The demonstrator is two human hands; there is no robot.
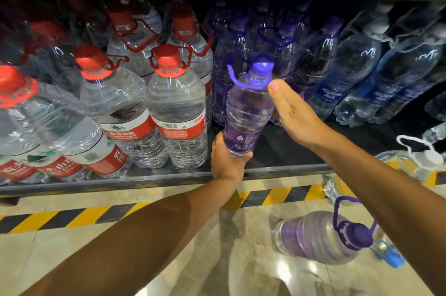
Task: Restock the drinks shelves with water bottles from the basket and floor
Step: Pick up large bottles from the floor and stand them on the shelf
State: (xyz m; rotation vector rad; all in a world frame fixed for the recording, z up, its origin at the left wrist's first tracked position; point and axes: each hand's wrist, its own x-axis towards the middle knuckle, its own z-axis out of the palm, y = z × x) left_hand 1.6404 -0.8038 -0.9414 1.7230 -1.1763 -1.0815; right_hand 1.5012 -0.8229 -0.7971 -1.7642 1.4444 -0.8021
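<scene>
The left hand (pixel 228 162) curls its fingers under and around the base of a purple-capped bottle (pixel 248 107), carrying its weight from below, while the right hand (pixel 293 114) lays straight fingers flat against the bottle's upper side just below the neck, grasping nothing, seemingly to steady and steer it. The bottle hangs tilted over the front edge of the shelf (pixel 169 175), its cap leaning in toward the row of purple bottles (pixel 277 54) behind; I judge it is being guided into the bare gap at the shelf front, so like stands with like. At the shelf's left end are red-capped bottles (pixel 177 102), at least six clearly countable, more blurred in the dark. The purple row shows roughly five, though I cannot count exactly. Toward the right end lean blue-labelled bottles (pixel 347 78), about four. On the floor (pixel 72 235) below the shelf edge lies one more purple bottle (pixel 321 237) on its side, and one white-capped bottle (pixel 420 160) near the right corner; a blue-capped one (pixel 388 256) is barely visible.
</scene>
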